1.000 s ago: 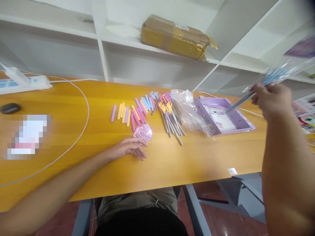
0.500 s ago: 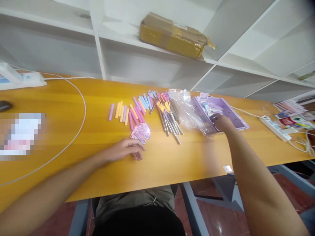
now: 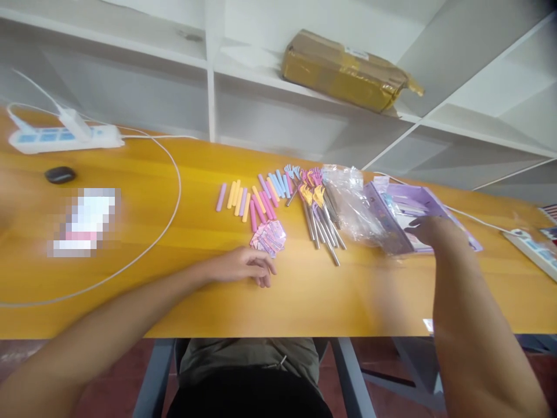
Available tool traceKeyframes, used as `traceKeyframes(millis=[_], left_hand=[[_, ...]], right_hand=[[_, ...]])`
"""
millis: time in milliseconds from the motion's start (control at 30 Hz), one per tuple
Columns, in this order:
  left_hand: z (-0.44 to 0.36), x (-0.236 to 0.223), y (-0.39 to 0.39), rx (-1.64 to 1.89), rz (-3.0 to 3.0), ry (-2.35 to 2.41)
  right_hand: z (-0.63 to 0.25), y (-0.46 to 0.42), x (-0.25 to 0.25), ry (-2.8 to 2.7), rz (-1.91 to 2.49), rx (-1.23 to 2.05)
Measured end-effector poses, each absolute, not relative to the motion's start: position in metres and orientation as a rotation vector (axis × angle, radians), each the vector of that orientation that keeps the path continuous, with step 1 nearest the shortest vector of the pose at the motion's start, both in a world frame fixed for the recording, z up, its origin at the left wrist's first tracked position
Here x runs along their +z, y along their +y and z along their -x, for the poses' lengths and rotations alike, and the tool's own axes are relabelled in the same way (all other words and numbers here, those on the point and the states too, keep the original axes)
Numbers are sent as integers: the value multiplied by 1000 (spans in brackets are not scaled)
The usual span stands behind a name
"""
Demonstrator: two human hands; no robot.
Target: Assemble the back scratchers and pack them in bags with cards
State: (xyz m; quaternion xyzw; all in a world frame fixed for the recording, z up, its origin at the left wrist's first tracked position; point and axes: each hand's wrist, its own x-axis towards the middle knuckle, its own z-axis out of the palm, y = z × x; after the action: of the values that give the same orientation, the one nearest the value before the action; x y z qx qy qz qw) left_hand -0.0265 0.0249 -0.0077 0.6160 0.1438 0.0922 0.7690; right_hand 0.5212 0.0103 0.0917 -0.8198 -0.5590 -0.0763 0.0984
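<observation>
My left hand [image 3: 243, 266] rests on the table with loosely bent fingers and holds nothing. Just beyond its fingertips lies a fanned pile of small pink and purple printed cards [image 3: 268, 238]. My right hand [image 3: 433, 232] reaches into a purple open box [image 3: 465, 235]. Its fingers are apart over a whitish surface, and nothing shows between them. Flat pale pieces [image 3: 407, 203] lie inside the box. Several metal-rod back scratchers [image 3: 319, 217] with yellow, pink, blue and purple claw heads lie mid-table. Left of them are several short pastel sticks [image 3: 259, 203].
Crumpled clear plastic bags [image 3: 354, 200] lie against the box. A white power strip [image 3: 65, 139], a black mouse [image 3: 60, 174] and a blurred-out rectangle [image 3: 85, 223] are at left, near a white cable [image 3: 176, 200]. Another power strip [image 3: 533, 252] sits at right. A taped carton [image 3: 343, 72] stands on the shelf.
The view has turned left, so the table's contents appear farther right. My right hand has shifted slightly right within the box. My left hand stays beside the cards.
</observation>
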Motion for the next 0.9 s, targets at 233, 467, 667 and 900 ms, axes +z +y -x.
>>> traceKeyframes(millis=[233,467,667,900], left_hand=[[26,4,23,357,-1349,410],[31,-3,38,644,-1372,536],[42,10,63,812,-2146,776],[63,3,106,1098,-2326,1483]], right_hand=[[-439,30,82,-1355,2241,28],[-375,38,14,-1652,2132,100],[-388,35,3,-1724,2157,239],[-371,31,11,-1741,2144,164]])
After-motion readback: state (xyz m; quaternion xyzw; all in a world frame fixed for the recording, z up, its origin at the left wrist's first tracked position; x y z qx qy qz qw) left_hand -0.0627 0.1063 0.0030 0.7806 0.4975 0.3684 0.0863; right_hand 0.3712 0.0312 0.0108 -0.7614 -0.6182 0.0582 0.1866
